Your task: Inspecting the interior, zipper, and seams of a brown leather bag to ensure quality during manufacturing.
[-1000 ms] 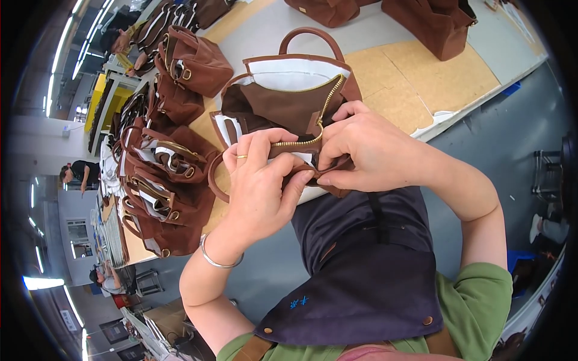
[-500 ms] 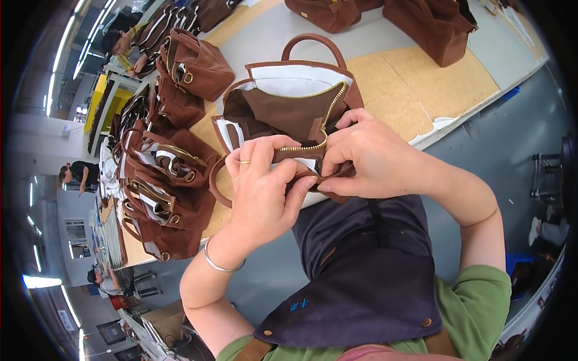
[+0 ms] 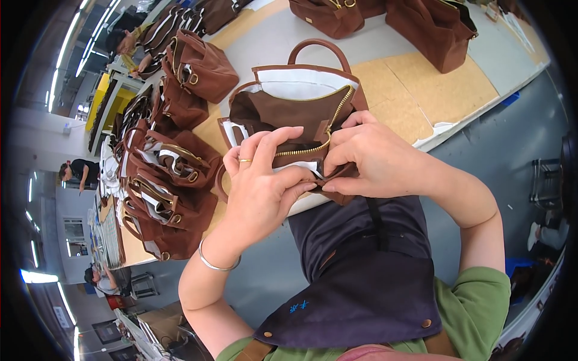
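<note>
A brown handbag (image 3: 356,90) stands open at the table's near edge, its dark brown lining (image 3: 289,111) and white inner backing (image 3: 295,80) showing. A gold-toothed zipper (image 3: 338,114) curves along its right side and across the near rim. My left hand (image 3: 265,171) pinches the near rim between thumb and index finger, the other fingers raised over the opening. Beside it, my right hand (image 3: 361,157) grips the same rim at the near right corner. Both thumbs almost meet there. The material under the fingertips is partly hidden.
Several brown bags (image 3: 174,198) crowd the table's left side. More stand at the far edge, including a large brown bag (image 3: 428,36). Tan boards (image 3: 421,90) lie on the grey tabletop. Another person (image 3: 123,45) is at the far left; a metal stool (image 3: 545,180) stands at right.
The bag has shifted slightly right and down in view. My left index finger has lifted and straightened above the rim, while both hands keep their grip at the corner.
</note>
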Available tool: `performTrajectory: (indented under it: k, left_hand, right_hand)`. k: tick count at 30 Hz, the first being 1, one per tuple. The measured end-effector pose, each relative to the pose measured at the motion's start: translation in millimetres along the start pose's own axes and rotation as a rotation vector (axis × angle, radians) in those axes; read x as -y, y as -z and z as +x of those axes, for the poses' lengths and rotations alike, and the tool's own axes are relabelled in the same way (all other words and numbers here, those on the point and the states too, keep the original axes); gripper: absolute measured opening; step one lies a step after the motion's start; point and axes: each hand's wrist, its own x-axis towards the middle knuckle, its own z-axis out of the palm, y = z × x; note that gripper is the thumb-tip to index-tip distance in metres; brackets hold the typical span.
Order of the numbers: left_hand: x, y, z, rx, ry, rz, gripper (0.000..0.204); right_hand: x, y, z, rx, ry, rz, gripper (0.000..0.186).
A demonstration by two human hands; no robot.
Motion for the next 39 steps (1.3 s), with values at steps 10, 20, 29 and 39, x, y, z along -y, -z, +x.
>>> performTrajectory:
  k: [10,20,29,39]
  left_hand:
    - [-4,-14,-1,-0.286,-0.177,0.309,0.014]
    - [2,4,3,0.052,-0.064,0.032,0.004]
    - [4,10,-2,-0.064,-0.1,-0.086,0.016]
    - [3,23,0,0.109,-0.008,-0.22,0.014]
  right_hand:
    - [-7,12,0,-0.036,-0.076,-0.018,0.029]
    - [-5,7,2,0.111,-0.112,0.039,0.029]
    - [6,9,6,0.126,-0.14,-0.014,0.024]
    - [4,-2,3,0.096,-0.006,-0.017,0.026]
